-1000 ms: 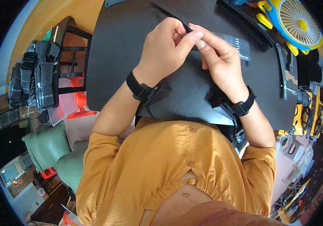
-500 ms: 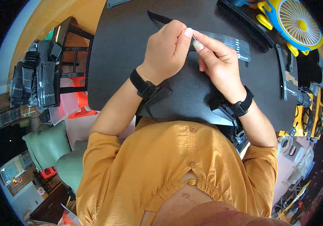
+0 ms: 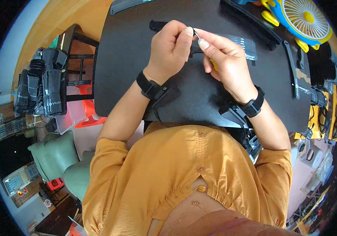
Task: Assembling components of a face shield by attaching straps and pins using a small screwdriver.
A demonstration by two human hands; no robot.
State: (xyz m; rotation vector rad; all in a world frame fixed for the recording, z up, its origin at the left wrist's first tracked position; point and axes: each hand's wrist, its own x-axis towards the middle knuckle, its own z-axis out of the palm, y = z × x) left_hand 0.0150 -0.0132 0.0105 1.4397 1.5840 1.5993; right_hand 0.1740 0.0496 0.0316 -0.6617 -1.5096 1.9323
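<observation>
Over the far half of the dark table (image 3: 125,70), my two hands meet at the fingertips. My left hand (image 3: 165,53) is closed on a black fabric strap (image 3: 157,25), whose loose end sticks out to the left. Between thumb and forefinger, my right hand (image 3: 231,65) pinches a thin metal tool (image 3: 196,35). A bit of yellow, perhaps its handle, shows under the palm; its exact kind is hidden. The tool's tip meets the strap at my left thumb. Behind my right hand lies a flat grey printed piece (image 3: 245,47).
A blue and yellow fan (image 3: 308,17) stands at the far right. Near it lie a long black strip (image 3: 251,23) and a narrow dark strap (image 3: 291,69). Stacked black bands (image 3: 52,92) rest on a stool at left, beside a green seat (image 3: 54,155).
Both hands stay together and shift slightly left. The right hand has turned a little, so yellow now shows under its palm. The view has shifted slightly.
</observation>
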